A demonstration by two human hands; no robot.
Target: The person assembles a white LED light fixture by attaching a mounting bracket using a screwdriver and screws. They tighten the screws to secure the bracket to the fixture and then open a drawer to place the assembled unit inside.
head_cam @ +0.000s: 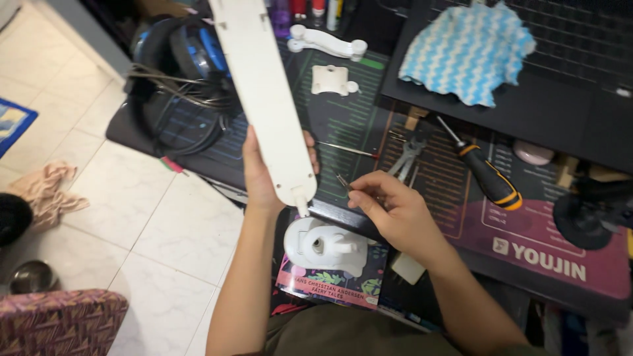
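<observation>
My left hand (260,173) grips a long white plastic panel (260,86) near its lower end, holding it upright and tilted away. A small peg sticks out of the panel's bottom end. My right hand (392,207) pinches a thin metal tool (343,181), its tip pointing toward the panel's lower end. Just below both hands a white rounded plastic housing (326,245) with a hole rests on a book (330,283) in my lap.
A dark work mat (527,231) covers the low table. On it lie an orange-and-black screwdriver (484,173), pliers (407,157), white plastic parts (328,41), a thin rod (346,149) and a blue-white cloth (469,51). Headphones and wires (178,66) sit left. Tiled floor lies left.
</observation>
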